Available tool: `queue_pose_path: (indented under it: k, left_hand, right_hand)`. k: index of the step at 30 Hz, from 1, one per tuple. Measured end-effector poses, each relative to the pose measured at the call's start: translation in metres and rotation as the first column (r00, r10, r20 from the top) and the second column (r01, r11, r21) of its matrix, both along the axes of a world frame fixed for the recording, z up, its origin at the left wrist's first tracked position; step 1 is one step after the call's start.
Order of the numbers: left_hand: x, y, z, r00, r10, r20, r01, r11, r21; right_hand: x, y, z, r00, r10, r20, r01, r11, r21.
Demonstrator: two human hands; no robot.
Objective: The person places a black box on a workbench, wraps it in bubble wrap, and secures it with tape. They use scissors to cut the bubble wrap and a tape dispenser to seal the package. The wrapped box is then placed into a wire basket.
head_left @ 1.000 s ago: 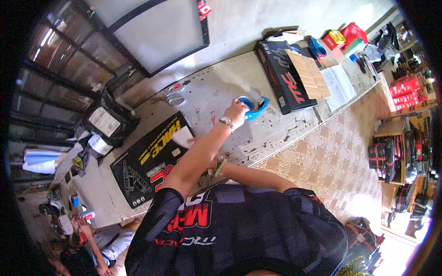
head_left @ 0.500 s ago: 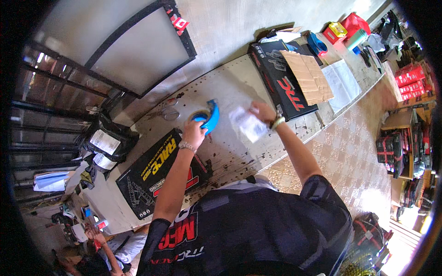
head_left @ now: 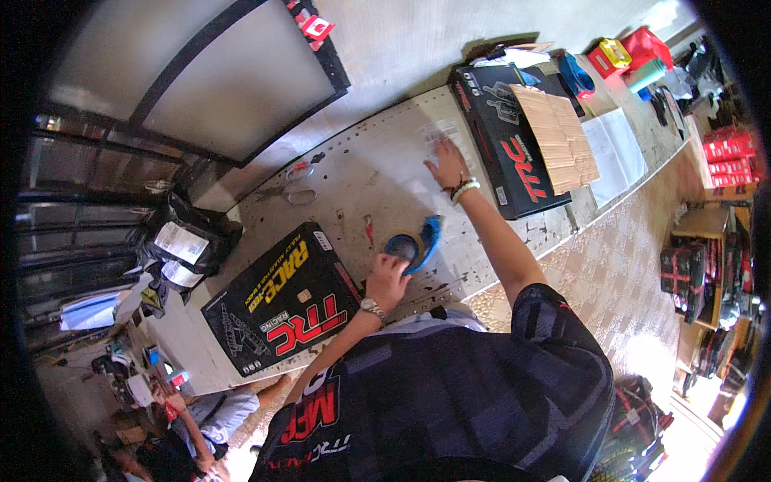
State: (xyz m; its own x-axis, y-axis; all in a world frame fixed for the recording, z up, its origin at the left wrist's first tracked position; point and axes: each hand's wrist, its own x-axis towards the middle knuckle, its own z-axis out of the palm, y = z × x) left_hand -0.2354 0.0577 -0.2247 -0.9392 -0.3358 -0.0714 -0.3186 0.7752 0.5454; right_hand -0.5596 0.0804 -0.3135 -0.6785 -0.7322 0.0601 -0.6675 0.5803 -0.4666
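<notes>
My left hand [head_left: 389, 283], with a watch on its wrist, grips a blue tape dispenser [head_left: 434, 237] with a roll of tape in it, low over the near part of the worktable. My right hand [head_left: 450, 169], with a pale bracelet at the wrist, is stretched out with fingers apart over a white printed paper [head_left: 438, 132]. That paper lies toward the table's far side, just left of a large black box [head_left: 498, 132]. Left of my left hand rests another black box [head_left: 285, 301] with yellow and red lettering.
Flattened brown cardboard [head_left: 554, 132] lies on the right box, and a white sheet [head_left: 614, 153] beside it. A small red tool [head_left: 369, 229] and scissors-like loops [head_left: 301, 195] lie mid-table. Black wrapped parcels [head_left: 181, 241] sit at left. Another person's arm [head_left: 193, 434] shows lower left.
My right hand has moved away from me with the white paper, which now lies on the table under it. My left hand has brought the tape dispenser nearer and to the right.
</notes>
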Motion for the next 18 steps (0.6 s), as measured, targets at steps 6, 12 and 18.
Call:
queue_pose_path:
  k: [6,12,18]
  left_hand:
    - [-0.014,0.007,-0.009,0.985,-0.163,-0.055,0.165,0.986,0.031]
    - [0.002,-0.007,0.016,0.964,0.002,-0.267,0.025,0.995,0.100]
    - [0.046,-0.028,0.060,0.875,0.264,-0.406,-0.294,0.956,-0.012]
  right_hand:
    - [-0.029,-0.011,0.015,0.945,-0.324,0.037,0.308,0.924,0.224]
    - [0.045,-0.083,0.031,0.976,0.181,-0.121,-0.192,0.977,-0.095]
    - [0.156,-0.209,0.023,0.785,0.606,-0.131,-0.620,0.769,-0.158]
